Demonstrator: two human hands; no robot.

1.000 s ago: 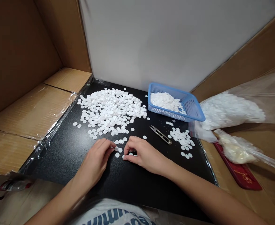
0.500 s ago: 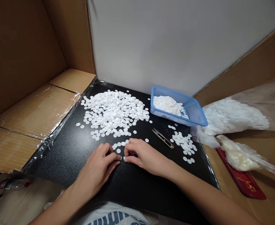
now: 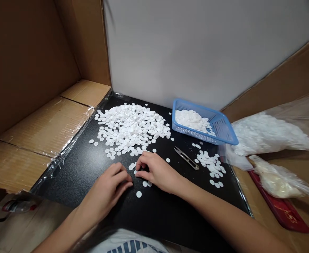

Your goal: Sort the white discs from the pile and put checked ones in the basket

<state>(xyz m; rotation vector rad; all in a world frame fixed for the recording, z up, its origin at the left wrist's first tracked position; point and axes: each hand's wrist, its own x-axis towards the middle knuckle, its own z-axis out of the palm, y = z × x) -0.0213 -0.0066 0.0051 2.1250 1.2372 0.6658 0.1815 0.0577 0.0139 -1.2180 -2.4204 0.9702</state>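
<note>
My left hand (image 3: 112,184) rests over the black tabletop with its fingers curled and the thumb close to the forefinger. No disc shows at its fingertips. To its right, my right hand (image 3: 155,172) has thumb and forefinger around a small white disc (image 3: 135,172) at the table surface. Two more discs (image 3: 145,183) lie beneath the right hand, and a single disc (image 3: 139,194) lies in front of both hands. Beyond the fingers spreads a large pile of white discs (image 3: 134,123).
Thread snips (image 3: 186,158) lie right of my right hand, beside a smaller disc group (image 3: 212,163). A blue basket (image 3: 232,138) with discs stands behind. At right are a bag of discs (image 3: 270,135), a bag with yellowish contents (image 3: 275,181) and a red case (image 3: 288,218). Cardboard walls (image 3: 25,70) border the left.
My hands have moved apart, the right one up and left to a disc. The discs formerly at both fingertips are no longer held there; loose discs now lie nearer me.
</note>
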